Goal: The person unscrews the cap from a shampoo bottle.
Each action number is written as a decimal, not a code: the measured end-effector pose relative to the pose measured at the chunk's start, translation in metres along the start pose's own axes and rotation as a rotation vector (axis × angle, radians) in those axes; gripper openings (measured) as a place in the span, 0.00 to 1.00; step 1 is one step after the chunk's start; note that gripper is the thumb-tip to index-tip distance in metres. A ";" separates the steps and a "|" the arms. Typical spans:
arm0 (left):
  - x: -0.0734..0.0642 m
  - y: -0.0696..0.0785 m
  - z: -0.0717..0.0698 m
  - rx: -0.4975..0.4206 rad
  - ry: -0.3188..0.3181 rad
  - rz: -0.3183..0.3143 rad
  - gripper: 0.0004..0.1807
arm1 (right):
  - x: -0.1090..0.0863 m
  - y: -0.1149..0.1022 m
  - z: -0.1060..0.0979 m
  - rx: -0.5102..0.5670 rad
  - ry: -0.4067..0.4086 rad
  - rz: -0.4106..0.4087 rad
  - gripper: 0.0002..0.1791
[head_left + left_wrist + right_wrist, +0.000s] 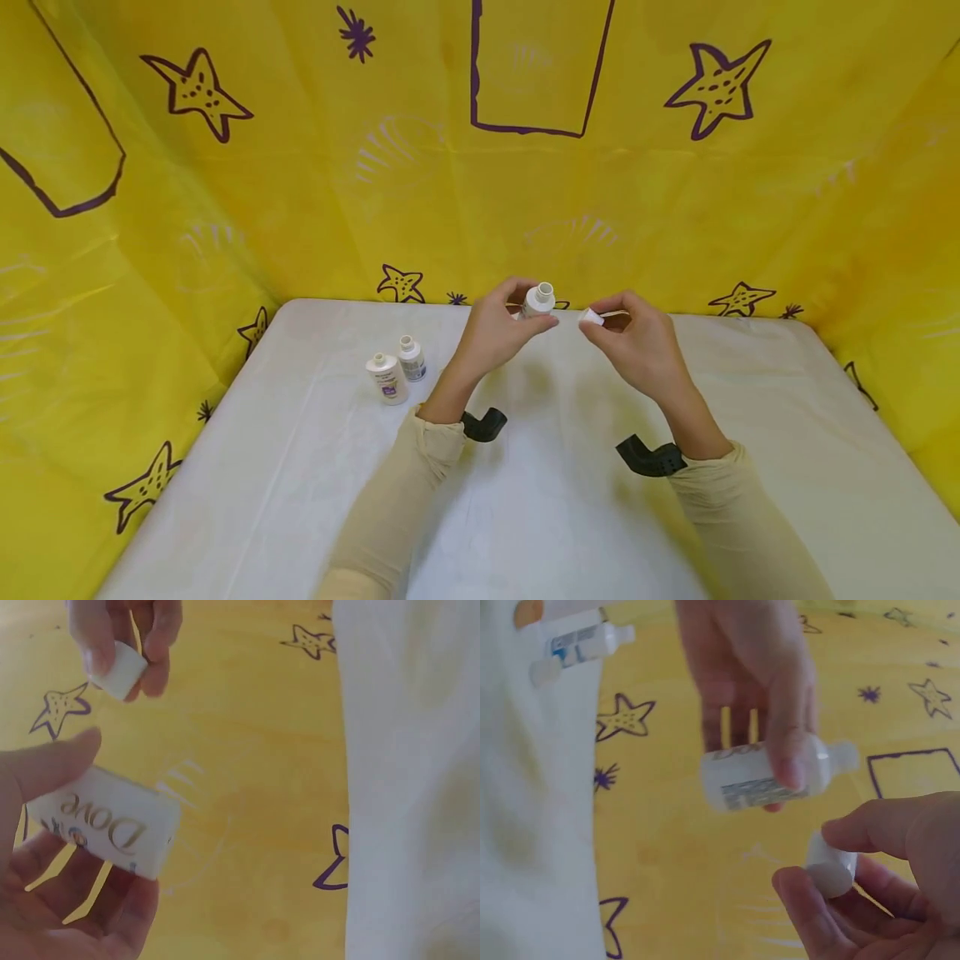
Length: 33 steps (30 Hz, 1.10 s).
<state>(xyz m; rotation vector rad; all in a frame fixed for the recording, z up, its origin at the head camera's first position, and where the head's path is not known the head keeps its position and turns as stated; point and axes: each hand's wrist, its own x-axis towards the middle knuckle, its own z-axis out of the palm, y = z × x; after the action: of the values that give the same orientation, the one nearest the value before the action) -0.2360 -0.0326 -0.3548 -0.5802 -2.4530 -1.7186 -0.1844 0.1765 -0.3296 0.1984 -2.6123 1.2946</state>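
Observation:
My left hand [498, 329] grips a small white Dove bottle [537, 301] above the far part of the table, its bare neck tilted up and toward the right. In the left wrist view the gold lettering on the bottle [112, 821] shows upside down. Between thumb and fingers, my right hand [641, 342] pinches a white cap [591, 317], a short gap to the right of the bottle. The right wrist view shows the cap [831, 866] below the bottle's neck [844, 756], apart from it.
Two more white bottles without caps, one with a purple label mark [387, 382] and one slimmer [411, 358], stand close together left of my left forearm. A white cloth covers the table [540, 517]. Yellow fabric with starfish drawings [420, 200] hangs behind and at both sides.

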 end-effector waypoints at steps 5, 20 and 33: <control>0.011 0.000 0.005 0.027 0.024 0.007 0.24 | 0.017 0.013 0.007 0.040 -0.035 0.017 0.24; 0.055 -0.040 0.037 0.089 0.162 -0.166 0.27 | 0.073 0.082 0.053 -0.104 -0.088 0.065 0.20; 0.064 -0.076 0.055 0.084 0.176 -0.298 0.26 | 0.094 0.108 0.075 -0.251 -0.187 0.174 0.20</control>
<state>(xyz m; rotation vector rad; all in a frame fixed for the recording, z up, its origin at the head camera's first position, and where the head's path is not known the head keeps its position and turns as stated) -0.3147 0.0124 -0.4236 -0.0515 -2.5697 -1.6658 -0.3090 0.1796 -0.4332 0.0528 -2.9783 1.0258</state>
